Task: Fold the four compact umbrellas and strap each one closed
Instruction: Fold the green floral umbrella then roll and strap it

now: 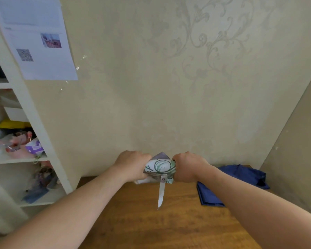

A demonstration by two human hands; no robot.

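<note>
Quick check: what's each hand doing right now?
Left hand: grips one end of the rolled patterned umbrella.
Right hand: grips its other end; the strap hangs loose.

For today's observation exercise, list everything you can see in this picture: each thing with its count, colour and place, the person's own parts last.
printed umbrella: one, white with green pattern, held above the table
strap: one, white, hanging from the umbrella
blue umbrella: one, dark blue, lying on the table's far right
table: one, brown wood, by the wall
shelf unit: one, white, left, holding assorted items
paper sheets: white, on the shelf side
left hand: grips the umbrella's left end
right hand: grips its right end
</note>
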